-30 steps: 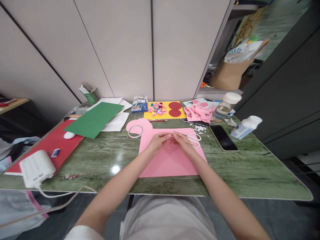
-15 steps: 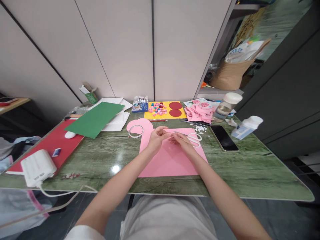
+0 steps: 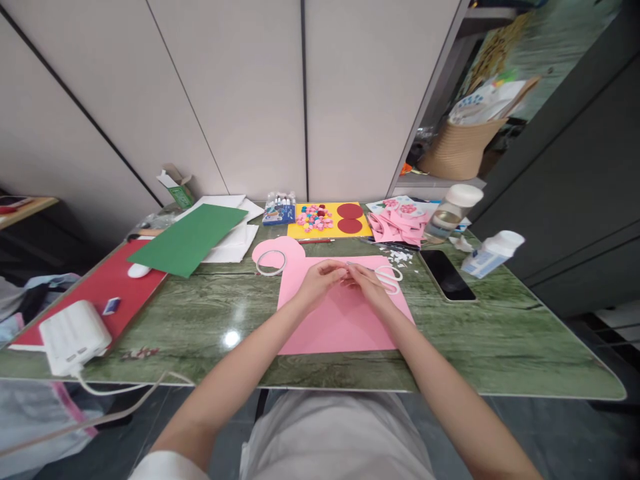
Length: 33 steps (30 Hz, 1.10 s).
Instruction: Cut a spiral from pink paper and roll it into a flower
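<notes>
A pink paper sheet [image 3: 345, 320] lies on the green marbled table [image 3: 500, 340] in front of me. My left hand [image 3: 320, 281] and my right hand [image 3: 365, 283] meet over its far edge, fingertips pinched together on something too small to make out. White-handled scissors [image 3: 387, 275] lie on the sheet just right of my right hand. A pink paper circle [image 3: 295, 248] with a white tape ring [image 3: 271, 262] on it sits to the left of my left hand.
At the back stand a yellow sheet [image 3: 360, 232] with two red circles and several small pompoms, a marker box [image 3: 279, 209] and pink scraps [image 3: 397, 227]. A phone [image 3: 447, 275] and two bottles are right. Green [image 3: 190, 237] and red [image 3: 100, 287] paper, a white charger [image 3: 74, 335] left.
My left hand rose from the sheet half a second ago with its fingers curled, and has now come back down to meet my right hand at the far edge.
</notes>
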Each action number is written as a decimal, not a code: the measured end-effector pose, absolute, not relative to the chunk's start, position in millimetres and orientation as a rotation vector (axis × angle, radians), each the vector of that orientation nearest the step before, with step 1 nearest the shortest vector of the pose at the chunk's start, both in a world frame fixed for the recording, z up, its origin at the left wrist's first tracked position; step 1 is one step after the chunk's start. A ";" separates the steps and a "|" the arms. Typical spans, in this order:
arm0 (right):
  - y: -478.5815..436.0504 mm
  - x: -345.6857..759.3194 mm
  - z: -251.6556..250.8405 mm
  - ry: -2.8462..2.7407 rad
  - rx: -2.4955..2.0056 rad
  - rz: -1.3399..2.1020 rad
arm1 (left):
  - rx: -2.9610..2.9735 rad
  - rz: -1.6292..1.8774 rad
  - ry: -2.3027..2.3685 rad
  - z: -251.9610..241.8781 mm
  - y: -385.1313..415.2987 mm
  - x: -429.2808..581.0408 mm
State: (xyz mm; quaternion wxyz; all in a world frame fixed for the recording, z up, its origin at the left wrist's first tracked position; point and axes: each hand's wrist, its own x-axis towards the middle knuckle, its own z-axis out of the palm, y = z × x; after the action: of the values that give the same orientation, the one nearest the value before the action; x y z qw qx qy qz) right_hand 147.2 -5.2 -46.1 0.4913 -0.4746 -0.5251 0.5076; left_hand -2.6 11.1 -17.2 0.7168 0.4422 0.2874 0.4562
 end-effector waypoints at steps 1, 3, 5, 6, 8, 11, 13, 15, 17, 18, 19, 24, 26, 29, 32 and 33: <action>-5.4 147.1 -45.4 -1.275 -1.154 1.231 | 0.993 1.008 0.639 -18.3 11.8 -2.8; -5.8 147.0 -44.5 -1.276 -1.159 1.226 | 1.024 1.008 0.650 -20.0 13.6 -3.6; -6.0 147.1 -44.3 -1.275 -1.167 1.222 | 1.056 1.007 0.663 -20.9 15.0 -4.6; -6.1 147.0 -44.4 -1.275 -1.171 1.221 | 1.070 1.007 0.666 -20.8 15.5 -5.1; -6.3 146.8 -44.6 -1.277 -1.177 1.219 | 1.097 1.009 0.663 -19.7 15.6 -5.8; -7.3 146.2 -44.4 -1.286 -1.182 1.215 | 1.136 1.017 0.644 -16.0 14.2 -6.8; -8.1 145.7 -44.0 -1.289 -1.183 1.207 | 1.160 1.018 0.626 -13.0 12.5 -7.2; -8.3 145.4 -43.9 -1.288 -1.183 1.202 | 1.179 1.022 0.613 -10.5 11.1 -7.6; -7.9 145.2 -44.5 -1.288 -1.180 1.204 | 1.191 1.030 0.611 -9.4 10.5 -7.8; -7.4 145.2 -45.0 -1.288 -1.177 1.208 | 1.193 1.034 0.616 -9.4 10.7 -7.9; -6.9 145.2 -45.8 -1.286 -1.173 1.212 | 1.194 1.038 0.625 -10.0 11.3 -7.9; -4.1 146.1 -51.0 -1.264 -1.162 1.227 | 1.158 1.045 0.711 -18.3 17.4 -7.5; -3.8 146.6 -52.2 -1.259 -1.160 1.231 | 1.138 1.034 0.736 -22.4 19.2 -7.3; -4.1 146.8 -52.0 -1.253 -1.158 1.240 | 1.125 1.022 0.748 -26.4 20.3 -6.9; -4.7 146.2 -50.5 -1.252 -1.157 1.249 | 1.124 1.025 0.749 -27.4 20.4 -6.6; -4.8 146.0 -50.1 -1.253 -1.157 1.251 | 1.124 1.026 0.752 -27.2 20.4 -6.5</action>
State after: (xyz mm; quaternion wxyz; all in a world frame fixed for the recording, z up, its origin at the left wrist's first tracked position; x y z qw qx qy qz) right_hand 146.0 -4.8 -50.1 0.4911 -0.4764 -0.5161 0.5154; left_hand -6.5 20.4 -27.2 0.6610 0.4971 0.3322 0.4535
